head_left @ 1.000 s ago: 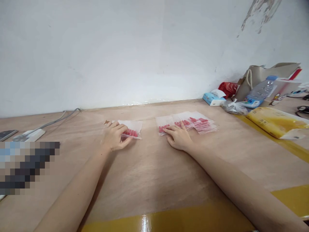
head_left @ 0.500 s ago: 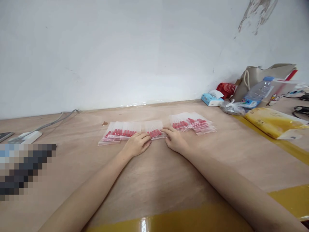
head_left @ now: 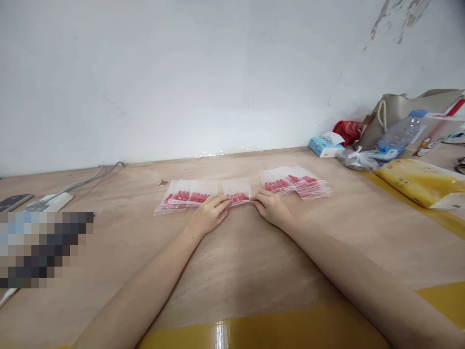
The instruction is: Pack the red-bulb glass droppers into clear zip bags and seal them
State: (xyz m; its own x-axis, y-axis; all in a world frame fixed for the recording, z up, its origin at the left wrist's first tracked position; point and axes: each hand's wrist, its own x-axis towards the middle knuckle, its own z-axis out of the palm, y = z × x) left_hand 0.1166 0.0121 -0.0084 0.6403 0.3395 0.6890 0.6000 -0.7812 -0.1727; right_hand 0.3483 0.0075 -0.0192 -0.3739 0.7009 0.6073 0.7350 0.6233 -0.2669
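A small clear zip bag (head_left: 237, 187) with several red pieces inside lies flat on the wooden table, between my two hands. My left hand (head_left: 213, 212) has its fingers pressed together at the bag's near left corner. At the near right corner, the fingertips of my right hand (head_left: 271, 206) are pinched on the bag's edge. Overlapping bags of the same kind form a left row (head_left: 187, 194), which the left hand partly covers. Another overlapping stack (head_left: 294, 182) lies just beyond the right hand. What exactly the red pieces are is too small to tell.
Along the right stand a blue tissue pack (head_left: 326, 145), a knotted plastic bag (head_left: 358, 159), a water bottle (head_left: 399, 135), a beige bag (head_left: 417, 104) and a yellow packet (head_left: 421, 182). A phone (head_left: 15, 202) and a grey cable (head_left: 89, 180) lie left. A wall closes the back.
The view has shifted slightly, so everything sits a little further right. My right fingers have drawn closer together at the middle bag's corner. The bags keep their places.
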